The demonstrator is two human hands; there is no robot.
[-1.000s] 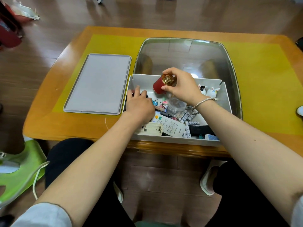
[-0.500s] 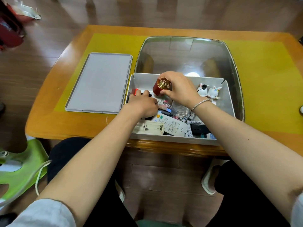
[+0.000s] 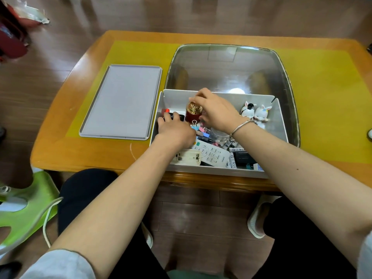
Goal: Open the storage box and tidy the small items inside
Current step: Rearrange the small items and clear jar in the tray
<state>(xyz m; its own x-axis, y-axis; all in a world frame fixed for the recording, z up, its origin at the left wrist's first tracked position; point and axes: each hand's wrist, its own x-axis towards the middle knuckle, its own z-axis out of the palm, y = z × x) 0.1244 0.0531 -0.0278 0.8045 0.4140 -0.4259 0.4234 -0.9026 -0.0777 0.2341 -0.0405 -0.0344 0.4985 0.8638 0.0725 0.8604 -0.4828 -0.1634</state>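
Observation:
The white storage box (image 3: 217, 170) stands open at the table's near edge, full of small items. Its grey lid (image 3: 122, 101) lies flat to the left. My right hand (image 3: 218, 111) holds a red jar with a gold cap (image 3: 193, 112) upright near the box's back wall. My left hand (image 3: 177, 130) reaches into the box's left end, fingertips on a black item (image 3: 179, 116) beside a red-capped piece (image 3: 165, 111). Binder clips (image 3: 198, 127), a white remote (image 3: 212, 152), a white battery case (image 3: 189, 157) and two rabbit figurines (image 3: 255, 112) lie in the box.
Behind the box sits a large metal tray (image 3: 231, 65) on the yellow mat (image 3: 326, 101) of an orange wooden table (image 3: 64, 150). A green plastic stool (image 3: 26, 206) with a white cable stands on the floor at the lower left. My knees are under the table edge.
My right hand has lowered the red jar from a tilted hold above the box and set it upright near the back wall. My left hand has shifted slightly toward the box's left end.

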